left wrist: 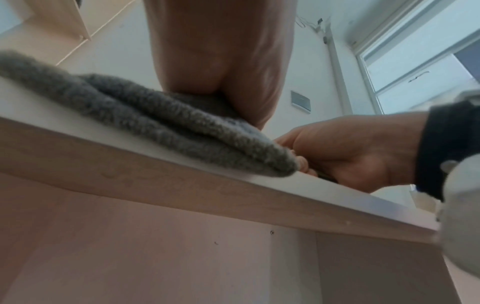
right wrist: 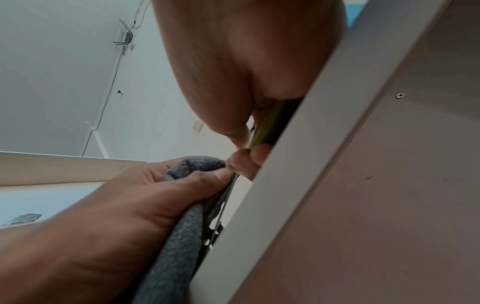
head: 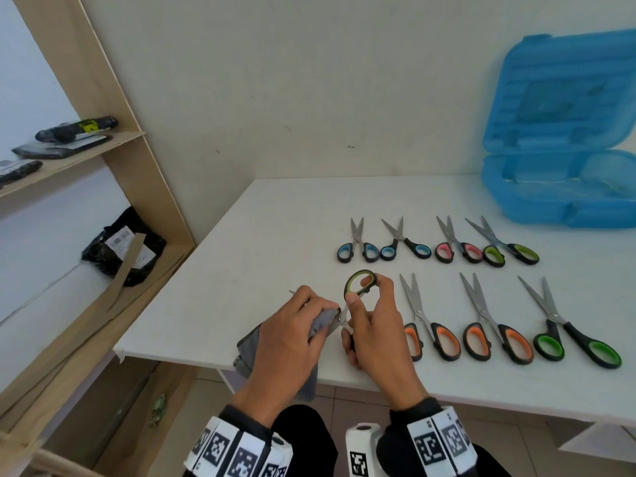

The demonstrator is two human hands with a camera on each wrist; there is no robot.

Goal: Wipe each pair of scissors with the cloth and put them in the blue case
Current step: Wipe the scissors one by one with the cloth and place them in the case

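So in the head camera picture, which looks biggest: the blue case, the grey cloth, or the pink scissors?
1. blue case, clearly biggest
2. grey cloth, though the left hand hides part and it lies nearer the camera
3. pink scissors, smallest

Grey cloth [head: 321, 323], translucent blue case [head: 557, 139], white table [head: 275, 215], black scissors with blue, pink, lime, orange, green handle linings

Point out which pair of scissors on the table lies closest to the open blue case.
The small yellow-green-handled scissors, rightmost in the back row. Their blades point toward the blue case; the others lie farther left or in the near row.
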